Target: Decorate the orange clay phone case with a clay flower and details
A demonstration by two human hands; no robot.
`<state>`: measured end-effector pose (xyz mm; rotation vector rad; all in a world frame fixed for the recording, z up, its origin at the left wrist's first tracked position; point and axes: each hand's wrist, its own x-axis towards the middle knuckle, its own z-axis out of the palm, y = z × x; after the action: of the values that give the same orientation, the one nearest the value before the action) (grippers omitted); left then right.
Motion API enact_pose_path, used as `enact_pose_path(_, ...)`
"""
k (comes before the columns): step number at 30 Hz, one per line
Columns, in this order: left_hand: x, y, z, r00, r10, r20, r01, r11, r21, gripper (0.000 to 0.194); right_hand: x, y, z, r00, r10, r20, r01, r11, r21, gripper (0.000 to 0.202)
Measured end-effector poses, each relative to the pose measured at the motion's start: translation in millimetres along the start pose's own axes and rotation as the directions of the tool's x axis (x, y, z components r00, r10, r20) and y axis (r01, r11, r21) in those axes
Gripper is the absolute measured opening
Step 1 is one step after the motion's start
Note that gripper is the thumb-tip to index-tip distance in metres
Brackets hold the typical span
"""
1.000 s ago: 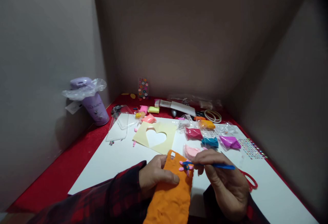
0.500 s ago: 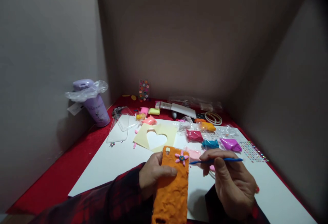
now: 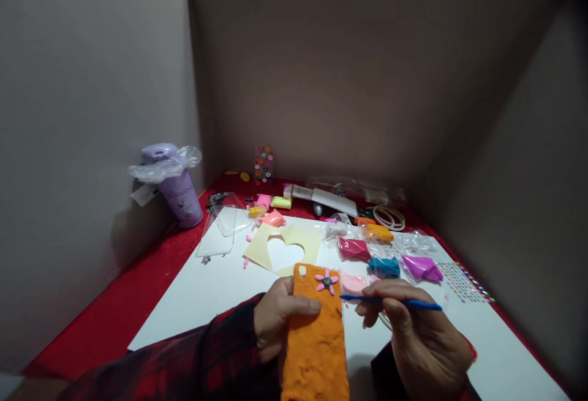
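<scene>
Left hand (image 3: 278, 315) clamps case (image 3: 316, 333) by left edge, thumb across face, above board (image 3: 188, 303). Right hand (image 3: 422, 337) pinches tool (image 3: 422, 305), tip near case's right edge. Case likely light, clay (image 3: 315, 361) soft, easily dented; best held by edges, clear of flower (image 3: 327, 281).

Single head-worn view, facing forward and down across the table (image 3: 142, 278).
It looks from the near side: the left hand (image 3: 280, 318), the right hand (image 3: 416, 333) and the orange phone case (image 3: 316, 346) sit closest, low in view, the last cut off by the bottom edge. Beyond them the wide view runs over the white board (image 3: 197, 294) to the far wall (image 3: 303, 70), taking in the left wall (image 3: 92, 70) and the right wall (image 3: 514, 174).
</scene>
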<state>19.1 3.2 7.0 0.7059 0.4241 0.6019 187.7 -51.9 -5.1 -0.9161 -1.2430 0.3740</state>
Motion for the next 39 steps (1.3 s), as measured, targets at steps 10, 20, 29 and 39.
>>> enact_pose_path(10, 2.8, 0.9, -3.5, 0.999, 0.002, -0.039, -0.003, 1.0, -0.018, 0.032, 3.7, -4.8, 2.7, 0.997, -0.059, 0.058, 0.062, 0.996, -0.059, 0.02)
enact_pose_path(20, -0.2, 0.8, -3.0, 0.997, -0.017, -0.07, 0.015, 1.0, -0.019, 0.03, -1.7, -4.9, 0.4, 0.925, -0.288, 0.247, 0.36, 0.872, -0.331, 0.019)
enact_pose_path(29, 1.0, 1.8, -2.4, 0.997, -0.02, -0.076, 0.02, 1.0, -0.005, 0.028, -10.3, 0.7, -2.4, 0.921, -0.333, 0.201, 0.388, 0.83, -0.402, 0.029)
enact_pose_path(39, 0.5, 0.4, -2.6, 0.997, -0.019, -0.071, 0.02, 1.0, 0.015, 0.028, -4.4, -2.2, 1.1, 0.896, -0.364, 0.256, 0.442, 0.788, -0.429, 0.023)
